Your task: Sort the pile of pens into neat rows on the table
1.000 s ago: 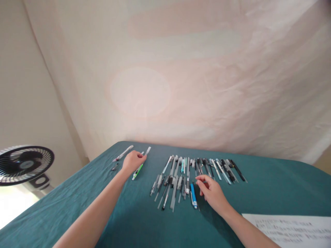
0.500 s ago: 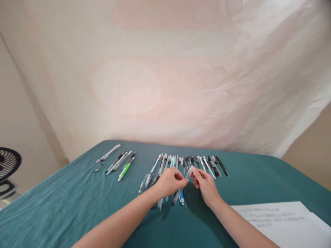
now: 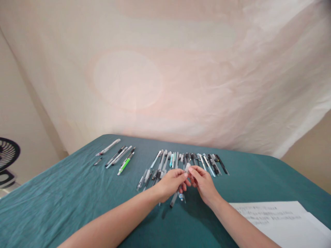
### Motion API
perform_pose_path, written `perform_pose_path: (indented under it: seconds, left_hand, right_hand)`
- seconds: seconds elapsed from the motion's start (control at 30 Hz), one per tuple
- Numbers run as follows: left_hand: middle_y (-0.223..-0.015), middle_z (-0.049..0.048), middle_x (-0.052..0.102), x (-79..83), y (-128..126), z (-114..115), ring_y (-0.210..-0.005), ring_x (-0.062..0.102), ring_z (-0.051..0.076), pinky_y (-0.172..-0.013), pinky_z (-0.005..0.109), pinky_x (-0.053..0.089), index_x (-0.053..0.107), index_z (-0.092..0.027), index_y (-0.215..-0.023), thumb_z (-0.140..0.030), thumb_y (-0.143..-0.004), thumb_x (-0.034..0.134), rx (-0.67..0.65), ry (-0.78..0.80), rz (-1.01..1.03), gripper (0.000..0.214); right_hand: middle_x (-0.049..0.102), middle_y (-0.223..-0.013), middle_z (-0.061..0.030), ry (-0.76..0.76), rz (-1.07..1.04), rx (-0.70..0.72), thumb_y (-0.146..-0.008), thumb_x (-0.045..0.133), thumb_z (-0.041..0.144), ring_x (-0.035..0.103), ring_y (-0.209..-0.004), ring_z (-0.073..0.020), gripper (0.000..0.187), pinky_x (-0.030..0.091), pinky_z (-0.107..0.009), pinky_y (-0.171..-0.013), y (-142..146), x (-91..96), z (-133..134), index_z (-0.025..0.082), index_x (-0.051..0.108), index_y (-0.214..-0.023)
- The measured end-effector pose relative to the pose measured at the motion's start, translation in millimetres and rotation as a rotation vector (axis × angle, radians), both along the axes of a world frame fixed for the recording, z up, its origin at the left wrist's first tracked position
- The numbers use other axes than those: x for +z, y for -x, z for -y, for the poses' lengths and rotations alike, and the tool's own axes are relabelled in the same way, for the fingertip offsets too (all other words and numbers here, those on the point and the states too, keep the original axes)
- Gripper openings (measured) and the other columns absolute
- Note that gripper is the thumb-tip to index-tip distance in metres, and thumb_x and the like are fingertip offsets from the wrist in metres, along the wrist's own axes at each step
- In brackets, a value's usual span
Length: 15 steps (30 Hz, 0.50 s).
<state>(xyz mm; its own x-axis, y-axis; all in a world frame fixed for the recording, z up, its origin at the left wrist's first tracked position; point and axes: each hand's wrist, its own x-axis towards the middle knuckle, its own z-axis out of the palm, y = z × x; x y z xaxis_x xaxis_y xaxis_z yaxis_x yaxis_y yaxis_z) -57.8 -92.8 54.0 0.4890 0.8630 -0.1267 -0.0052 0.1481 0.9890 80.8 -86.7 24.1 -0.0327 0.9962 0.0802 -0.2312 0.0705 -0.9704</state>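
Note:
A translucent pen (image 3: pixel 174 199) with a dark end slants between my hands, above the table. My left hand (image 3: pixel 172 182) is closed around its middle, thumb and fingers pressed on the barrel. With thumb and fingertips my right hand (image 3: pixel 203 181) pinches the pen's upper end, where a pale cap-like part (image 3: pixel 187 166) shows. The fingers of both hands meet there and hide part of the barrel. Behind my hands lies a row of pens (image 3: pixel 204 163), mostly clear, black and light blue. A blue-and-white pen (image 3: pixel 181 196) is partly hidden below my hands.
On the left lie several pens, among them a green one (image 3: pixel 125 167), a clear one (image 3: pixel 108 147) and a short dark piece (image 3: pixel 97 162). Sheets of paper with writing (image 3: pixel 274 220) lie at right front. A black fan (image 3: pixel 9 155) stands beyond the left table edge.
My left hand has slid up the pen toward its upper end, and its fingers now touch those of my right hand. The view has shifted slightly.

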Motion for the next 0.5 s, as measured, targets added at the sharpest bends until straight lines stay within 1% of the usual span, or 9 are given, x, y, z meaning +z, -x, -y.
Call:
perform_pose_path:
  seconds: [0.1,0.17,0.27,0.33,0.43,0.5]
  left_hand:
    - [-0.063,0.0003,0.054,-3.3,-3,5,-0.043,0.037,0.004,-0.041,0.017,0.025,0.053,-0.013,-0.078,-0.046,-0.076,0.045,0.003,0.039,0.028,0.034]
    - [-0.062,0.0003,0.053,-6.4,-4,7,-0.044,0.036,0.004,-0.042,0.017,0.024,0.054,-0.013,-0.080,-0.049,-0.076,0.043,-0.013,0.059,0.039,0.038]
    - [-0.060,-0.0005,0.049,-11.2,-5,11,-0.044,0.036,0.005,-0.042,0.017,0.024,0.053,-0.013,-0.079,-0.053,-0.076,0.040,0.013,0.070,0.067,0.042]
    - [-0.058,-0.0030,0.044,-12.9,-6,13,-0.042,0.030,0.003,-0.040,0.017,0.019,0.051,-0.014,-0.078,-0.054,-0.076,0.040,0.018,0.098,0.092,0.042]
    - [-0.053,-0.0079,0.031,-12.4,-6,17,-0.039,0.018,0.002,-0.038,0.017,0.011,0.046,-0.016,-0.076,-0.053,-0.076,0.041,0.023,0.164,0.116,0.037]
    - [-0.050,-0.0097,0.024,-10.6,-6,18,-0.038,0.014,0.003,-0.037,0.017,0.008,0.042,-0.019,-0.076,-0.052,-0.077,0.041,0.041,0.190,0.105,0.034]
  right_hand:
    - [0.045,-0.048,0.0054,0.007,0.009,0.004,-0.072,0.056,0.045,0.037,-0.041,-0.0069,0.028,0.027,-0.019,-0.040,0,0.2,0,0.017,0.059,-0.072]
    - [0.044,-0.048,0.0051,0.012,0.042,-0.001,-0.072,0.055,0.047,0.036,-0.041,-0.0073,0.031,0.027,-0.019,-0.040,1,-0.1,0,0.016,0.061,-0.074]
    - [0.045,-0.048,0.0049,0.004,0.090,0.004,-0.070,0.057,0.047,0.036,-0.041,-0.0072,0.031,0.026,-0.019,-0.040,1,-1.0,1,0.016,0.062,-0.072]
    - [0.045,-0.046,0.0053,0.000,0.110,0.016,-0.069,0.059,0.046,0.035,-0.041,-0.0070,0.030,0.026,-0.019,-0.040,2,-1.6,1,0.016,0.061,-0.068]
    - [0.044,-0.044,0.0054,-0.012,0.144,0.033,-0.070,0.058,0.045,0.033,-0.041,-0.0066,0.030,0.025,-0.019,-0.039,3,-1.6,3,0.016,0.058,-0.063]
    - [0.045,-0.044,0.0052,-0.024,0.156,0.042,-0.071,0.058,0.045,0.033,-0.041,-0.0065,0.030,0.025,-0.019,-0.039,3,-1.2,3,0.016,0.058,-0.063]
